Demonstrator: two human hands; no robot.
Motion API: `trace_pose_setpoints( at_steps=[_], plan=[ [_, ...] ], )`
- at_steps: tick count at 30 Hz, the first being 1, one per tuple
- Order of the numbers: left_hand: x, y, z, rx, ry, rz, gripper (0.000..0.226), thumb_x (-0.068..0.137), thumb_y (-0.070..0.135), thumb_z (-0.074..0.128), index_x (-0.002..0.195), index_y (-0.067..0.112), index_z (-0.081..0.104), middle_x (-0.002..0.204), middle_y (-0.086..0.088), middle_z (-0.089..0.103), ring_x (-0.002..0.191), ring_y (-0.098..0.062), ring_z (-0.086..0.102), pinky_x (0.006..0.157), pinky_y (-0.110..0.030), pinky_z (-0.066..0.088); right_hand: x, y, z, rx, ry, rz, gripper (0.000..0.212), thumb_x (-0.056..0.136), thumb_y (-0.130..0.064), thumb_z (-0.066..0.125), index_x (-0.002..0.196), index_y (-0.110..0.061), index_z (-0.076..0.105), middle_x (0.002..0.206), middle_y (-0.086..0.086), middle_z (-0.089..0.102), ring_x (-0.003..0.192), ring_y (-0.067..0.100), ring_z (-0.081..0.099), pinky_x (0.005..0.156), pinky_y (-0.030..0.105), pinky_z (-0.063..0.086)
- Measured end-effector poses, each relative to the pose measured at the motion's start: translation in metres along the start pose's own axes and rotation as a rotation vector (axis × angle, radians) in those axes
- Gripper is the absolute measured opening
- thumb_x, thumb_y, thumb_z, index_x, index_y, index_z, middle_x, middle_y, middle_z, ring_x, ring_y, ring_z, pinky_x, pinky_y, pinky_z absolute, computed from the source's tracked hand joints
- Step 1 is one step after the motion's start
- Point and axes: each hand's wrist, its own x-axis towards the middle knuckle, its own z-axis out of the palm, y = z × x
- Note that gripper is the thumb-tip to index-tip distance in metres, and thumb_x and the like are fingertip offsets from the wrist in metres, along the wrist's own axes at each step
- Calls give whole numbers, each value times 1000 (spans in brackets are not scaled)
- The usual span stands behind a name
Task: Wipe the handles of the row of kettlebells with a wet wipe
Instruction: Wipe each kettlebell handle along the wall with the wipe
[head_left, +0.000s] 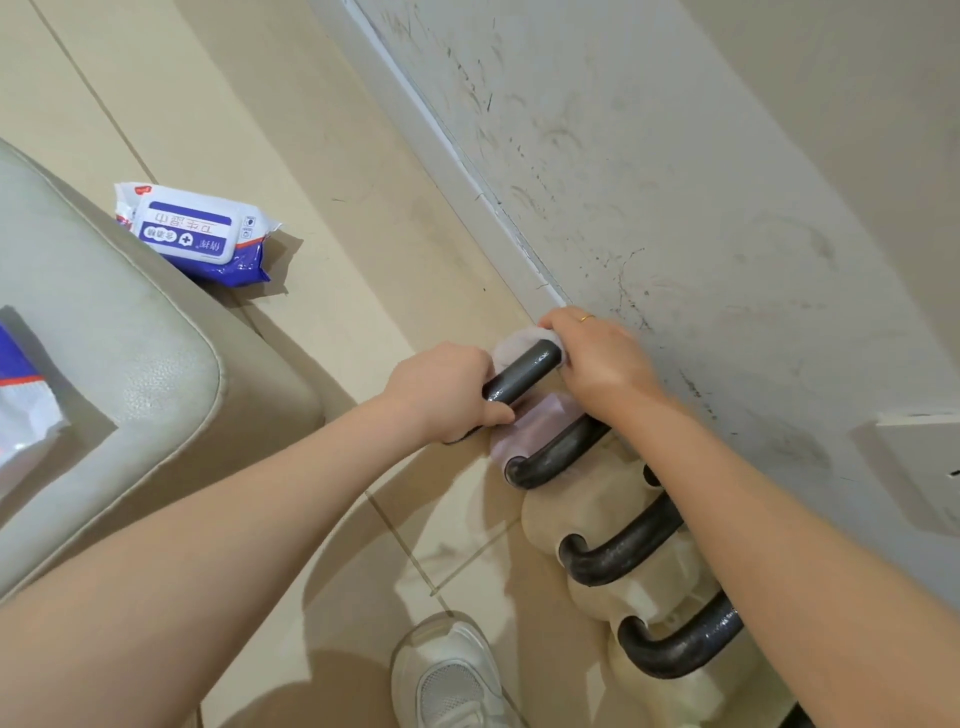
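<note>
Several kettlebells with dark handles stand in a row along the wall on the tiled floor. The farthest one has a dark grey handle (522, 371). My left hand (441, 395) grips that handle's left end. My right hand (597, 358) holds a white wet wipe (519, 338) pressed against the handle's right end. Behind it comes a pale pink kettlebell (524, 431) with a black handle (556, 457), then two cream ones with black handles (623, 545) (680, 644). My right forearm crosses over their right sides.
A blue and white pack of wet wipes (202, 234) lies on the floor at the left. A grey padded seat (104, 364) fills the left side. A scuffed white wall (727, 208) runs along the right. My white shoe (452, 675) is at the bottom.
</note>
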Motion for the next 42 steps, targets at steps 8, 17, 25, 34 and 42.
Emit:
trace_pose_setpoints(
  at_steps=[8, 17, 25, 34, 42],
  plan=[
    [-17, -27, -3, -142, -3, -3, 34, 78, 39, 66, 95, 10, 63, 88, -11, 69, 84, -28, 62, 78, -43, 52, 1, -24, -2, 156, 18, -17, 36, 86, -3, 44, 117, -20, 49, 106, 5, 60, 97, 31, 57, 72, 33, 42],
    [-14, -21, 2, -236, 61, -46, 30, 78, 37, 66, 96, 13, 63, 87, -8, 69, 83, -27, 62, 74, -38, 52, 3, -30, -2, -181, 130, -142, 43, 75, 11, 47, 111, -11, 49, 124, 11, 56, 139, 23, 27, 113, 33, 10],
    [0, -8, 1, -178, 82, -45, 22, 77, 38, 64, 83, 17, 62, 80, -1, 67, 80, -25, 60, 61, -30, 44, -5, -42, -4, -361, 126, -267, 27, 66, 7, 38, 78, -9, 56, 71, 4, 56, 88, 25, 57, 113, 42, 25],
    [6, -2, 4, -422, 65, -26, 35, 76, 32, 70, 102, 20, 51, 86, -1, 64, 83, -27, 61, 71, -36, 51, -10, -38, -9, -472, 57, -223, 29, 61, 4, 34, 74, -8, 57, 69, 7, 56, 82, 28, 56, 102, 40, 40],
    [-2, -43, -38, -793, 253, -184, 35, 83, 14, 49, 117, 19, 49, 102, -7, 68, 90, -23, 64, 91, -40, 49, -22, -95, 22, -785, -78, -383, 25, 70, 2, 44, 69, -10, 66, 59, 5, 62, 63, 23, 59, 93, 43, 33]
  ],
)
